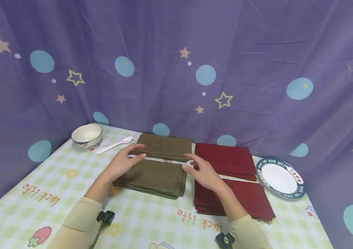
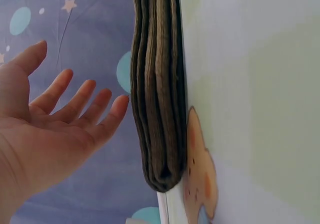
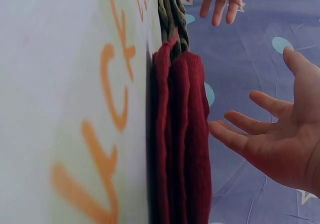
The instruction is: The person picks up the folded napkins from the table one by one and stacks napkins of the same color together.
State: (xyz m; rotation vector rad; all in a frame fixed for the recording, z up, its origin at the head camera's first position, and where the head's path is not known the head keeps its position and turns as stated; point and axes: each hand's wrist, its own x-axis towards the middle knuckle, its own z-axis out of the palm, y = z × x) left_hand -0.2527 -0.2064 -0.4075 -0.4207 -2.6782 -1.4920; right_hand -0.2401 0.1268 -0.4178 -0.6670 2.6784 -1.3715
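While the left hand [image 1: 123, 163] and right hand [image 1: 206, 174] are held empty, fingers apart, the front folded olive-brown cloth stack [image 1: 154, 178] is seen below, between them, its long axis laid left-to-right.

Pale beige fabric sleeves [image 1: 78, 221], plain, each with a small black block-shaped device [image 1: 105, 217] near its end; the right one bears a yellow-green mark [image 1: 226, 239].

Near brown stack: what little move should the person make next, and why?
Perhaps the right hand could straighten the near brown stack along its right edge: layers look uneven there, and that hand is open, empty and close by.
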